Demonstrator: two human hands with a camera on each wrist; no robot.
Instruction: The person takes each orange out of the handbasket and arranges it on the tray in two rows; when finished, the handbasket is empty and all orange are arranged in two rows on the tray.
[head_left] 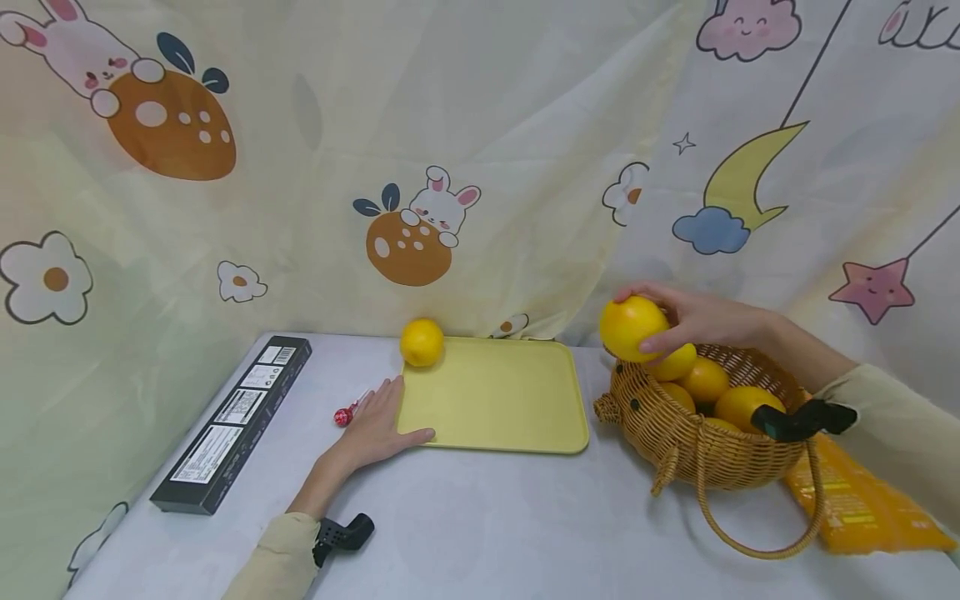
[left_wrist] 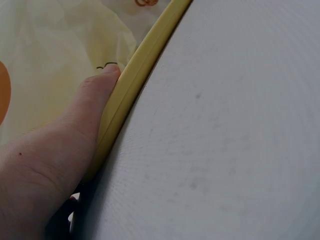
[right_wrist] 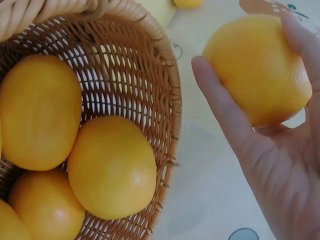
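Observation:
My right hand [head_left: 693,317] grips a yellow-orange orange [right_wrist: 260,70], thumb and fingers around it, above the rim of a wicker basket [head_left: 637,417] shaped like an animal. Inside the basket lie several more oranges [right_wrist: 112,167]. My left hand [head_left: 378,425] lies flat at the near left corner of a yellow tray [head_left: 495,400], fingers stretched along its left edge. In the left wrist view its thumb [left_wrist: 97,95] rests along the tray's rim. Another orange [head_left: 422,342] sits at the tray's far left corner.
A wrapped red lollipop [head_left: 343,416] lies left of my left hand. Farther left is a long black box [head_left: 236,421] with white labels. An orange packet [head_left: 870,504] lies partly behind the basket, whose looped handle [head_left: 780,552] hangs toward me. A printed curtain [head_left: 525,167] stands behind the table.

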